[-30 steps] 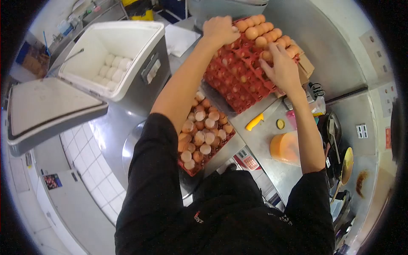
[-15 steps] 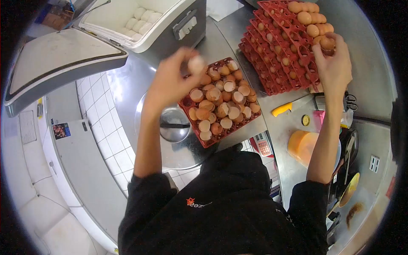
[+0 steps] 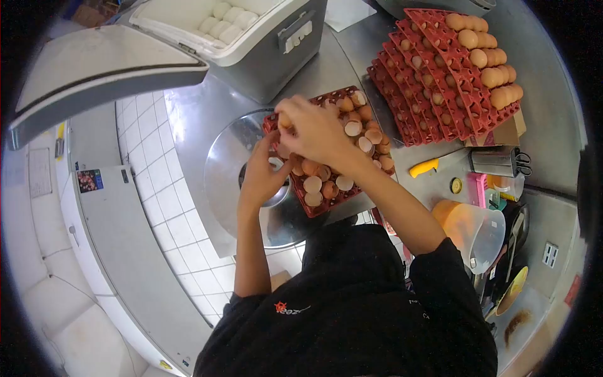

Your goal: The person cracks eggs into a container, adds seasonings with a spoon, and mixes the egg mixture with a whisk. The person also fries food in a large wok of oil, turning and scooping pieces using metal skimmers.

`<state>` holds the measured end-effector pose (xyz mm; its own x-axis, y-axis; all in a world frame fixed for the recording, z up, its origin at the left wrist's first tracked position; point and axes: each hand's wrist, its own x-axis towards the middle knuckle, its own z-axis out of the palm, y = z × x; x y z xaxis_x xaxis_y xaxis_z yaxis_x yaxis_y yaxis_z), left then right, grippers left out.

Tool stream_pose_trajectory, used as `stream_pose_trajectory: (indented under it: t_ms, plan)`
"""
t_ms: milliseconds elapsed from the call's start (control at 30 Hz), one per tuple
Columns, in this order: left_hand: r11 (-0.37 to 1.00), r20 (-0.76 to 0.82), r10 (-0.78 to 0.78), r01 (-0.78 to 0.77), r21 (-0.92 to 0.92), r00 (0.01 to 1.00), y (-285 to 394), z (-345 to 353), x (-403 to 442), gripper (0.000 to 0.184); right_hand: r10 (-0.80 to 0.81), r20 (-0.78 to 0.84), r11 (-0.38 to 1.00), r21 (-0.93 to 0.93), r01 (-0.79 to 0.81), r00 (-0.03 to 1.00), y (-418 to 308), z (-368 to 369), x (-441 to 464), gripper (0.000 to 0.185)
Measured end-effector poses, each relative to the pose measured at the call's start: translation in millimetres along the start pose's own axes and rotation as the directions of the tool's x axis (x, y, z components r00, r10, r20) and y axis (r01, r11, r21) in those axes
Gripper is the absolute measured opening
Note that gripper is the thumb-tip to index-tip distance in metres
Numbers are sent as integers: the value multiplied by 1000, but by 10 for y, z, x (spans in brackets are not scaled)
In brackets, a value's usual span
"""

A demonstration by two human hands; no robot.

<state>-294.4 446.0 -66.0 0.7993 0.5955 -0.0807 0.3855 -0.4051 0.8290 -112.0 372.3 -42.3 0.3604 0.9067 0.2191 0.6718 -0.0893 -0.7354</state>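
Note:
My right hand (image 3: 311,129) is closed around a brown egg (image 3: 284,120), above the left edge of a red egg tray (image 3: 298,200) heaped with cracked, mostly empty eggshells (image 3: 353,127). Just below it, my left hand (image 3: 262,173) is curved, its thumb and fingers apart, with no object clearly visible in its grasp. My left hand is over a large round shiny metal vessel (image 3: 217,163), whose inside is partly hidden by my hand and forearm. Shells beneath my right hand are covered.
Several stacked red trays (image 3: 421,88) with whole eggs (image 3: 496,76) stand back right. At the back left, an open cooler (image 3: 276,63) contains white rounded pieces (image 3: 229,22). A yellow-handled knife (image 3: 424,167) and a plastic jug (image 3: 477,235) lie along the right.
My right hand has come from the stacked eggs across to the shell tray, bringing an egg. My left hand has moved down, and the pale shell seen in it is no longer visible there.

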Motion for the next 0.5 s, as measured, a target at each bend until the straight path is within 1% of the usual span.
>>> stream_pose_trajectory:
  t_ms: [67,100,133,167,200,233,300,333,367,433,500]
  plan:
    - [974,-37,-117,107,-201,992,-73,24,-39,76,-54,25,986,-154,57,998,98,239,42,28]
    - [962,-13,-121,114,-248,993,-141,19,-61,77,-61,54,983,-168,69,997,168,364,62,22]
    - [954,-3,-155,148,-260,988,-18,6,-58,79,-9,123,983,-179,31,992,87,278,0,20]
    - [969,14,-148,148,-198,989,-84,-2,-32,76,-62,149,954,-282,103,987,54,246,-23,24]
    - [959,59,-169,178,-219,984,-179,-16,-10,78,-54,90,962,-263,76,994,130,382,-28,24]
    - [964,51,-167,174,-199,985,-98,-2,-21,76,-46,31,969,-242,52,998,203,514,-41,25]
    - [962,74,-226,235,-142,971,-56,15,-31,74,-63,-69,984,-169,51,996,214,466,-166,27]
    - [974,72,-195,201,-106,978,-110,11,0,74,-18,-53,995,-98,12,998,181,303,-192,31]
    - [981,99,-157,167,-102,983,-43,-8,1,74,-1,-91,993,-120,-10,996,141,92,-281,31]
    - [959,28,-285,285,5,958,138,-18,-10,71,-23,-94,998,57,28,995,42,-397,-656,28]
    - [970,-68,-191,199,139,979,94,-67,11,69,-69,-226,996,42,81,972,-29,-815,-1121,23]
